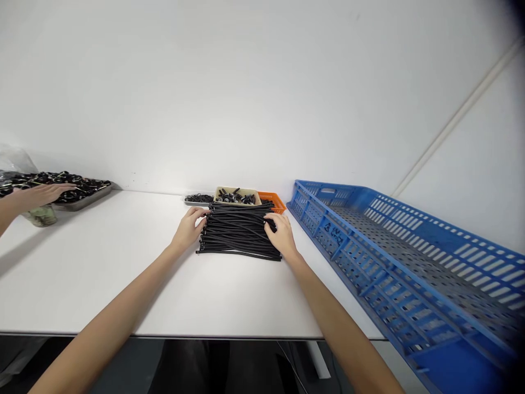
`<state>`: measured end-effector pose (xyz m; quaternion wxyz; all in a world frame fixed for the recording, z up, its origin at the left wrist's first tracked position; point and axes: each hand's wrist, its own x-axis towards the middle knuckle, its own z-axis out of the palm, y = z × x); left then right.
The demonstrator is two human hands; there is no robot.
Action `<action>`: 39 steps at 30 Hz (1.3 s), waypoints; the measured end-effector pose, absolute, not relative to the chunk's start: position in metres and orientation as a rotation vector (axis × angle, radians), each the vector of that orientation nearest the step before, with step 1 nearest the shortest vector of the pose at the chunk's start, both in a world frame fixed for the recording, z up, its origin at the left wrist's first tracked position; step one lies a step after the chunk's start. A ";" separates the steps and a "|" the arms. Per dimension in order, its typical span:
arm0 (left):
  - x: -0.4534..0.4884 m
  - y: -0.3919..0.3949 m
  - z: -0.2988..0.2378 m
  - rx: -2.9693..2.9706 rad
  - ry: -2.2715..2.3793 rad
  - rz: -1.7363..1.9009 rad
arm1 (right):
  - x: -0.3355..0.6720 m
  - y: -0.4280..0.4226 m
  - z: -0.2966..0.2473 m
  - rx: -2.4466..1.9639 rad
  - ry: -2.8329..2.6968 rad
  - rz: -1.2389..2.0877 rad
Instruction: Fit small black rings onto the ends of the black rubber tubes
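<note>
Black rubber tubes [240,232] lie on the bench [123,262] in one gathered, fairly even-ended pile, just near of the beige parts tray [238,189] and left of the blue crate [336,235], none lifted, while left hand [189,227] and right hand [281,232] press loosely spread fingers against its ends, clasping nothing.

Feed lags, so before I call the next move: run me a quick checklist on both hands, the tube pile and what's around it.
1. Left hand at the left ends of the black tube pile: ok, touching.
2. Right hand on the pile's right ends: ok, fingers on top.
3. Tubes lying parallel: not ok, some cross.
4. Blue crate apart from the pile, at its right: ok.
5. Beige tray behind the pile, gap to it: cannot tell.
6. Co-worker's hand away from the pile, at the metal tray far left: ok.
</note>
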<state>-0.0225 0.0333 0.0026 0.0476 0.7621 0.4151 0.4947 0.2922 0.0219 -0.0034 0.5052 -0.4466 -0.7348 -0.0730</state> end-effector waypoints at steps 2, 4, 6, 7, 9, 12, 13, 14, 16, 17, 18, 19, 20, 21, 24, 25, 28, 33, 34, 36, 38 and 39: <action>-0.023 0.034 0.002 2.370 1.266 1.503 | 0.289 0.018 -0.002 -1.042 -1.810 -0.180; -0.024 0.034 0.001 2.421 1.268 1.495 | 0.285 0.012 0.000 -1.017 -1.857 -0.176; -0.025 0.034 0.001 2.448 1.269 1.497 | 0.281 0.007 0.002 -1.015 -1.917 -0.172; -0.026 0.034 0.001 2.452 1.265 1.502 | 0.279 0.005 0.003 -1.023 -1.947 -0.172; -0.027 0.033 0.002 2.457 1.259 1.515 | 0.275 0.001 0.004 -1.050 -1.995 -0.177; -0.029 0.032 0.003 2.478 1.277 1.500 | 0.272 -0.001 0.003 -1.093 -2.041 -0.187; -0.030 0.032 0.003 2.482 1.290 1.482 | 0.272 -0.002 0.003 -1.104 -2.052 -0.192; -0.030 0.032 0.003 2.485 1.299 1.462 | 0.272 -0.002 0.002 -1.115 -2.062 -0.198; -0.031 0.032 0.003 2.490 1.304 1.431 | 0.273 -0.003 0.002 -1.134 -2.079 -0.205; -0.031 0.032 0.003 2.494 1.302 1.434 | 0.273 -0.003 0.002 -1.142 -2.083 -0.208; -0.032 0.032 0.003 2.501 1.297 1.449 | 0.273 -0.003 0.002 -1.149 -2.084 -0.212; -0.031 0.031 0.004 2.509 1.288 1.475 | 0.274 -0.004 0.002 -1.157 -2.082 -0.217; -0.031 0.030 0.005 2.515 1.278 1.512 | 0.274 -0.004 0.003 -1.165 -2.080 -0.223; -0.031 0.029 0.006 2.519 1.267 1.556 | 0.274 -0.005 0.003 -1.175 -2.079 -0.230; -0.028 0.023 0.011 2.511 1.233 1.724 | 0.274 -0.008 0.006 -1.194 -2.072 -0.255; -0.027 0.021 0.013 2.499 1.221 1.786 | 0.274 -0.009 0.008 -1.191 -2.061 -0.267; -0.024 0.018 0.018 2.445 1.186 1.944 | 0.274 -0.009 0.013 -1.182 -1.974 -0.321; -0.017 0.027 0.017 2.365 1.211 1.975 | 0.278 0.010 0.016 -1.241 -1.743 -0.385; -0.016 0.031 0.014 2.365 1.237 1.912 | 0.280 0.017 0.014 -1.248 -1.718 -0.374; -0.016 0.036 0.009 2.386 1.294 1.726 | 0.286 0.028 0.009 -1.237 -1.696 -0.316; -0.018 0.039 0.004 2.423 1.329 1.535 | 0.293 0.035 0.003 -1.216 -1.671 -0.244; -0.020 0.039 0.003 2.435 1.340 1.471 | 0.297 0.036 0.001 -1.209 -1.663 -0.221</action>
